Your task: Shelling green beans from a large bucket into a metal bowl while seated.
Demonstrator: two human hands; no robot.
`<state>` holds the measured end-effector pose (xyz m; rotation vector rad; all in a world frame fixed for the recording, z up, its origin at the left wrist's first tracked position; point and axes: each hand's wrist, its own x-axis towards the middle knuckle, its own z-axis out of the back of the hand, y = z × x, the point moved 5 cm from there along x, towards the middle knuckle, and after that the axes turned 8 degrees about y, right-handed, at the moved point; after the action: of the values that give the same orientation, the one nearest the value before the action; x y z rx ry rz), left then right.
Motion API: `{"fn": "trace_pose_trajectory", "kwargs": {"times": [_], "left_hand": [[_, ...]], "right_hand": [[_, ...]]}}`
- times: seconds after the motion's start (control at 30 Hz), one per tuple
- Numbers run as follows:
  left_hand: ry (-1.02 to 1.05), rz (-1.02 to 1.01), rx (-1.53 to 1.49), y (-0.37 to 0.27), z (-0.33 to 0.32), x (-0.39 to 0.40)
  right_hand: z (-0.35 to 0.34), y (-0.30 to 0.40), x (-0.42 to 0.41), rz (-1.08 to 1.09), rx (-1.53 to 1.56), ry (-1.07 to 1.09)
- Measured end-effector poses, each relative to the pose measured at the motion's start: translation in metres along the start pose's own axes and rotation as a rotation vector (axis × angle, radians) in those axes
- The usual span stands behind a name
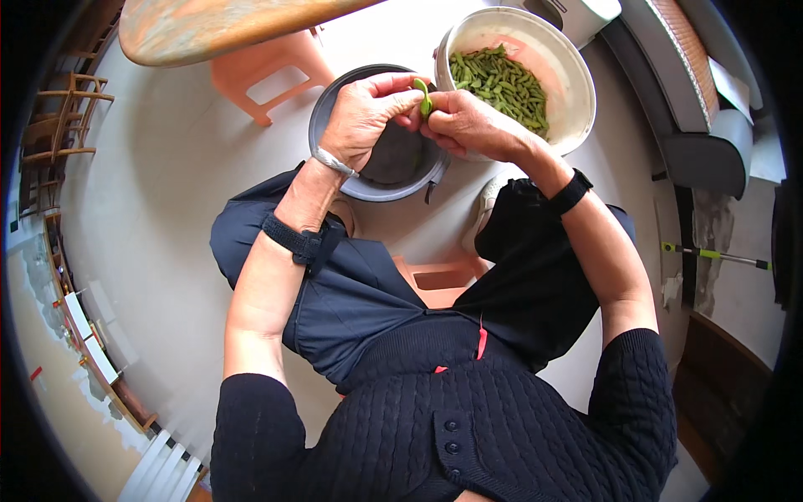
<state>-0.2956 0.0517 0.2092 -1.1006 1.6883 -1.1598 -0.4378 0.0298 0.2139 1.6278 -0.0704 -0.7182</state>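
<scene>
A green bean pod [423, 99], likely edamame, is pinched between my two hands. My left hand [370, 113] grips it with thumb and forefinger from the left. From the right, the bent fingers of my right hand [467, 122] hold its lower end. Both hands are over the right part of a dark grey round basin [376, 189], whose inside looks dark, with a small green bit near the bottom right. Beside it on the right stands a white bucket [574, 94] partly filled with many green pods [502, 85]. My wrists cover part of both rims.
A wooden tabletop [219, 28] juts in at the top left above a pink plastic stool [276, 78]. I sit on another pink stool [433, 276]. Wooden chairs [63, 119] line the far left, and a grey upholstered seat [709, 154] is at right.
</scene>
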Motion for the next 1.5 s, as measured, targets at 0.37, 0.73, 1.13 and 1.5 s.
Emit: {"fn": "trace_pose_trajectory", "kwargs": {"times": [0.37, 0.73, 1.13, 1.5], "left_hand": [[0.009, -0.017, 0.268, -0.014, -0.005, -0.001], [-0.025, -0.443, 1.034, -0.029, -0.021, -0.002], [-0.125, -0.511, 1.065, -0.031, -0.025, -0.007], [-0.271, -0.351, 0.77, -0.018, -0.019, -0.006]], "right_hand": [[0.015, 0.011, -0.01, 0.038, 0.202, -0.057], [0.013, -0.001, -0.007, -0.015, 0.419, 0.01], [0.006, 0.003, -0.008, 0.07, 0.239, -0.037], [0.011, -0.006, 0.003, 0.206, 0.093, -0.222]]}}
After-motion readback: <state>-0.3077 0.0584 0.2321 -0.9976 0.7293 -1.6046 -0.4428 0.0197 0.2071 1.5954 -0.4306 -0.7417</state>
